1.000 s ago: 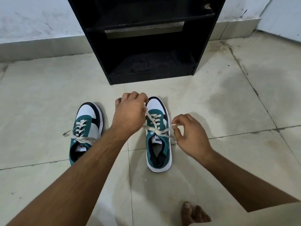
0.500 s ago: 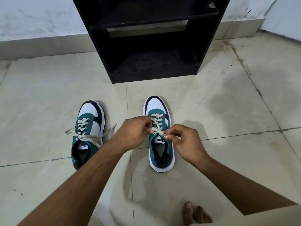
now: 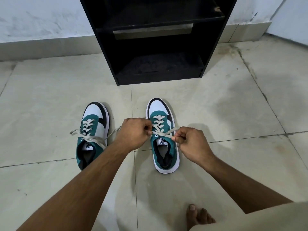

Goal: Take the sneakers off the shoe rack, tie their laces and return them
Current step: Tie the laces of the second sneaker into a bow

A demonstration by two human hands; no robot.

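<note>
Left hand (image 3: 133, 134) and right hand (image 3: 191, 142) each pinching 1 end of the beige flat lace (image 3: 162, 133), drawn apart, likely cinching the knot. Teal-and-white right sneaker (image 3: 164, 147) flat on tiled floor (image 3: 50, 97), toe toward black wooden shoe rack (image 3: 158, 39) for easy return.

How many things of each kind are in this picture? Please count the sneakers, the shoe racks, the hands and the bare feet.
Sneakers: 2, the left sneaker and the right sneaker, both on the floor
Shoe racks: 1, the black shoe rack
Hands: 2, the left hand and the right hand, each pulling a lace of the right sneaker
Bare feet: 1, the foot
Total: 6
</note>
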